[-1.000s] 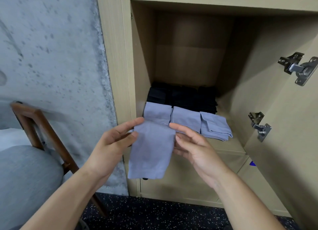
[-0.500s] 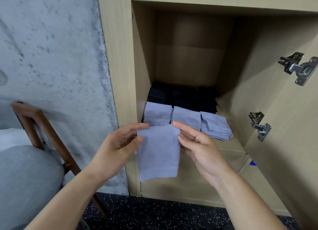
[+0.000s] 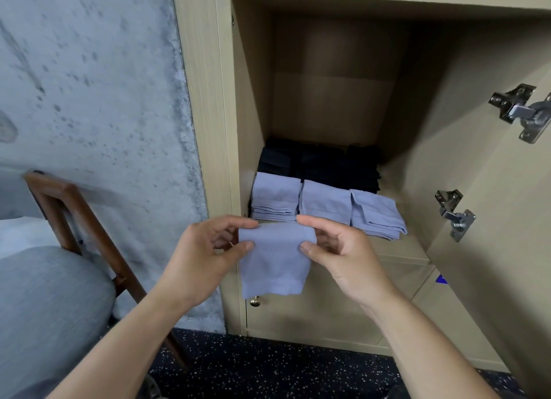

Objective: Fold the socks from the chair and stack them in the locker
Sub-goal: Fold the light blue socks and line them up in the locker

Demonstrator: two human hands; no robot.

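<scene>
Head view, in front of the open locker [image 3: 205,100]: I hold one pale blue sock [image 3: 275,258] between my two hands, just outside the compartment and below its shelf edge. Inside I count three stacks of folded blue socks in a front row: the left stack [image 3: 275,200], the middle stack [image 3: 326,201] and the right stack [image 3: 377,215], side by side and touching. Behind them runs a row of folded black socks [image 3: 320,166]; how many piles it holds I cannot tell. Two metal hinges show on the open door at right, the upper hinge [image 3: 523,112] and the lower hinge [image 3: 453,215]. One wooden chair [image 3: 74,213] with a grey seat stands at left against the concrete wall [image 3: 89,85].

Half a second ago the sock hung longer from my fingers; it now hangs shorter and narrower, and both hands sit closer together and nearer the shelf.

My left hand [image 3: 202,255] pinches the sock's upper left corner between thumb and forefinger. My right hand [image 3: 343,252] pinches the upper right corner the same way, the other fingers curled behind the cloth. The sock is a smooth, plain rectangle, doubled over along its top edge, its lower end hanging free in front of the lower door's small knob [image 3: 255,301].
</scene>
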